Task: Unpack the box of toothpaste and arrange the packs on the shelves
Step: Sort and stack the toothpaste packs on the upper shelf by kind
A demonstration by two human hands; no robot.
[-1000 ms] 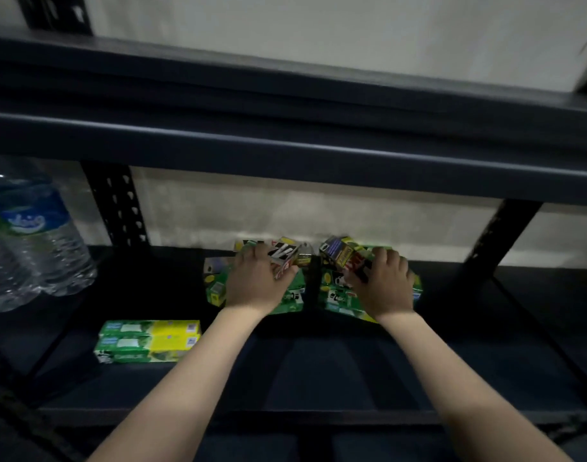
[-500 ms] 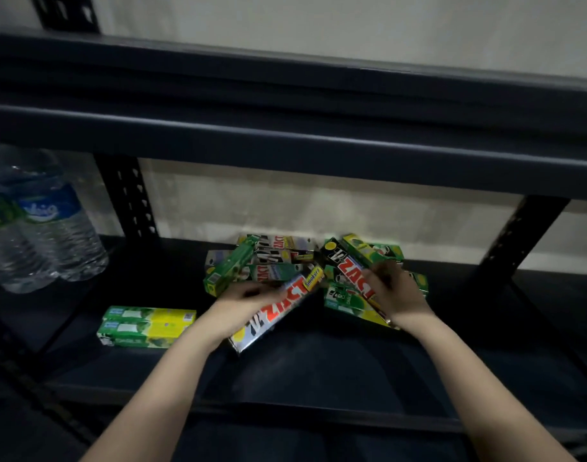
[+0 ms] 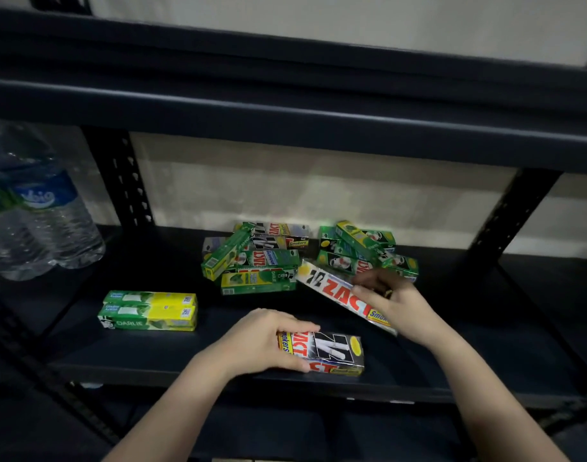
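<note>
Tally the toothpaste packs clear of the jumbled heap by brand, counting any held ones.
Darlie packs, stacked at the left: 2
Zact packs: 2, one in the grip of the left hand, one in the right hand
Total: 4

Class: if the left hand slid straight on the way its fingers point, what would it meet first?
The left hand points right along the ZACT pack it grips; beyond it, bare shelf as far as visible.
</note>
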